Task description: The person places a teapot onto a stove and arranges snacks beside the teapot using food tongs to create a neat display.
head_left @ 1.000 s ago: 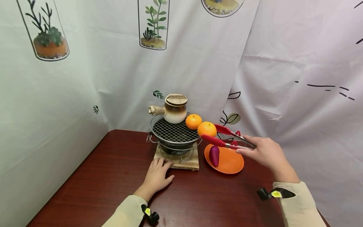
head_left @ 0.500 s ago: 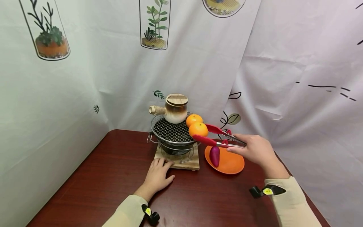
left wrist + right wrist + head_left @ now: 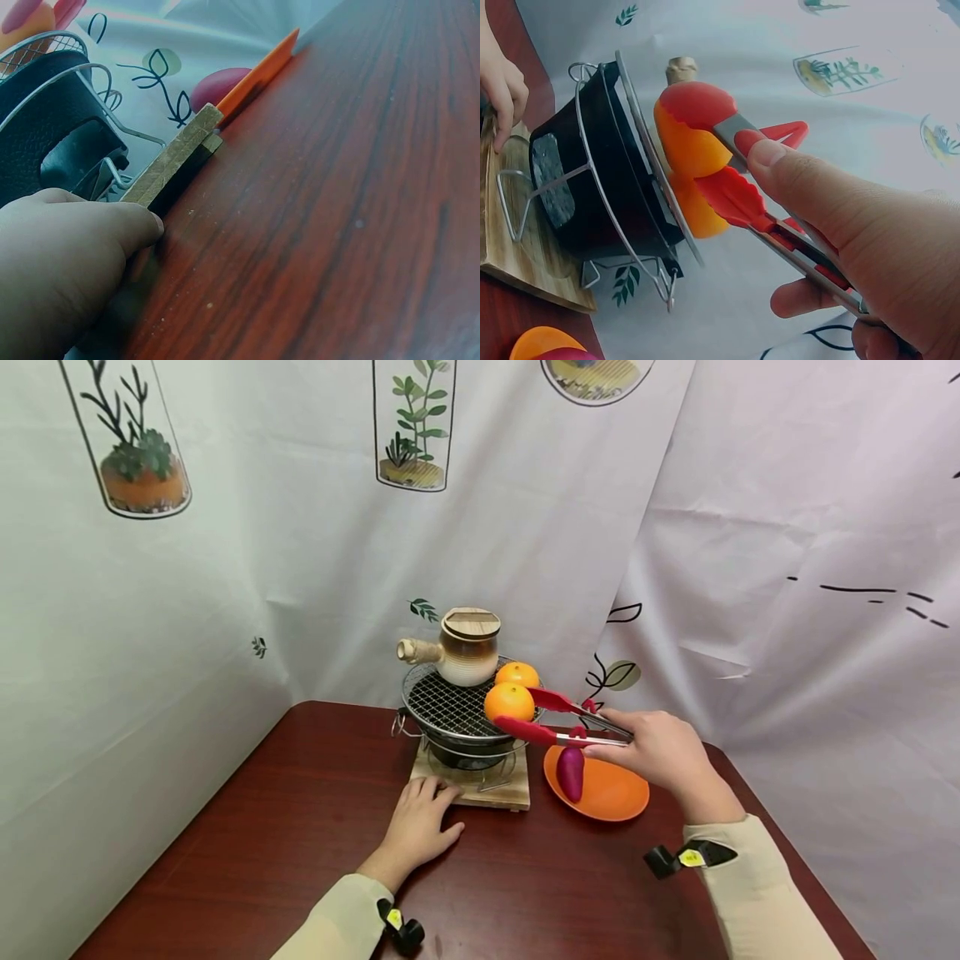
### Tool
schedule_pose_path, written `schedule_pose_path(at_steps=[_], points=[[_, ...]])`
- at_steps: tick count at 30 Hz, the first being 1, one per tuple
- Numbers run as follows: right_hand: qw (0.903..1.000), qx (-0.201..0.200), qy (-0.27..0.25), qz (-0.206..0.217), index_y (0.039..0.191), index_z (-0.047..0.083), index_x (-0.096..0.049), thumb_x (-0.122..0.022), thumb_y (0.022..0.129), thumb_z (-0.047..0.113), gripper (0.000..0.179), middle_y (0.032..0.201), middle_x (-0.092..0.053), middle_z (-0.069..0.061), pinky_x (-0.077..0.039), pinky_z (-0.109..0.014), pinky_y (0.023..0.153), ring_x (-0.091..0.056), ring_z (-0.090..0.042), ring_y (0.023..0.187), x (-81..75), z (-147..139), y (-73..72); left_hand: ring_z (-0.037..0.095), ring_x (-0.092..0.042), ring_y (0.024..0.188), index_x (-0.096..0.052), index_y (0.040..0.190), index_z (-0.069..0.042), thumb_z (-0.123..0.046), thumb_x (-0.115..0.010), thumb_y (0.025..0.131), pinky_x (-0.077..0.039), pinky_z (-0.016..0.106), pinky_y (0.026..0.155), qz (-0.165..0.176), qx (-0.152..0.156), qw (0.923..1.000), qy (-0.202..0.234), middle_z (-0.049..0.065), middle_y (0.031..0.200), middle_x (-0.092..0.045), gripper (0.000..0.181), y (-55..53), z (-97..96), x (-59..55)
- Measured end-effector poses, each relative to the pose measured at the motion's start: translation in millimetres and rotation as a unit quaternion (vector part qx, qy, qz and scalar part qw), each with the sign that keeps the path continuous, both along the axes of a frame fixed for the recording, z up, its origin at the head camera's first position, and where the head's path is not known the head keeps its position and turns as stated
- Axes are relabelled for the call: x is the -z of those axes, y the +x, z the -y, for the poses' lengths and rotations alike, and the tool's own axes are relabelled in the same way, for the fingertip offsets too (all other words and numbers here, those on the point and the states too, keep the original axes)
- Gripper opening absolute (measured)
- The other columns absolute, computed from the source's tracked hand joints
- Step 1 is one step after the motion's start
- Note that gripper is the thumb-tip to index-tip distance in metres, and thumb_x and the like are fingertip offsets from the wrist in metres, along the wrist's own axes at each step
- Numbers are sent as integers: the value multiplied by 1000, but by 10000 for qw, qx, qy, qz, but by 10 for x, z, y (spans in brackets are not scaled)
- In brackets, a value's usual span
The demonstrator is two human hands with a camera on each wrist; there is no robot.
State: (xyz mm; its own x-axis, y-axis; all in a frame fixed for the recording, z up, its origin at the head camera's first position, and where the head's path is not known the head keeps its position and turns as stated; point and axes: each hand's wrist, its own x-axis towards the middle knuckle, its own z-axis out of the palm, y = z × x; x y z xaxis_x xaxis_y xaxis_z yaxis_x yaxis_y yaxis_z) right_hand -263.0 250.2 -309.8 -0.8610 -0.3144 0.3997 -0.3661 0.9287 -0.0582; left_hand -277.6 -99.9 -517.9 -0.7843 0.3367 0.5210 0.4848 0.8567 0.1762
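Observation:
My right hand (image 3: pixel 660 754) grips a pair of tongs (image 3: pixel 528 730) with red tips and steel arms. Between the tips is an orange (image 3: pixel 508 702), over the front right of the round grill (image 3: pixel 453 708). A second orange (image 3: pixel 519 674) sits on the mesh behind it, partly hidden by the first. My left hand (image 3: pixel 417 823) rests with its fingers at the front left edge of the wooden board (image 3: pixel 495 793) under the grill. Whether the held orange touches the mesh I cannot tell.
A lidded clay pot (image 3: pixel 468 652) with a side handle stands at the back of the grill. Right of the board lies an orange plate (image 3: pixel 618 789) bearing a purple eggplant-like piece (image 3: pixel 571 774). A printed cloth (image 3: pixel 337 568) hangs behind the table (image 3: pixel 225 843).
My right hand has moved left with the tongs, carrying the orange from the grill's right edge over the mesh, in front of the other orange. The left hand stays at the board.

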Motion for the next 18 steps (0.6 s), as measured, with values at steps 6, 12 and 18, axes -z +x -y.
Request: schedule_pose_path(at_steps=[6, 12, 18], points=[[10000, -35, 20, 70, 134, 18, -68, -74, 78, 68, 75, 112, -73, -18, -52, -47, 63, -68, -36, 90, 4, 27, -39, 36, -49, 114, -68, 122, -20, -38, -80, 80, -38, 53, 102, 30, 7, 10000, -9, 9, 118, -55, 47, -8, -2, 1], [9998, -93, 41, 157, 134, 20, -68, -70, 78, 72, 76, 110, -74, -17, -52, -47, 65, -67, -35, 89, 11, 47, -79, 36, -49, 113, -68, 122, -20, -38, -80, 80, -38, 53, 101, 18, 27, 10000, 20, 9, 117, -55, 48, -11, 0, 4], [9994, -65, 79, 318, 136, 20, -67, -68, 79, 73, 77, 111, -74, -15, -53, -47, 68, -66, -32, 91, 14, 83, -110, 36, -49, 113, -68, 123, -20, -38, -80, 80, -39, 53, 101, -8, 28, 10000, 21, 9, 117, -55, 48, -8, 3, 11]])
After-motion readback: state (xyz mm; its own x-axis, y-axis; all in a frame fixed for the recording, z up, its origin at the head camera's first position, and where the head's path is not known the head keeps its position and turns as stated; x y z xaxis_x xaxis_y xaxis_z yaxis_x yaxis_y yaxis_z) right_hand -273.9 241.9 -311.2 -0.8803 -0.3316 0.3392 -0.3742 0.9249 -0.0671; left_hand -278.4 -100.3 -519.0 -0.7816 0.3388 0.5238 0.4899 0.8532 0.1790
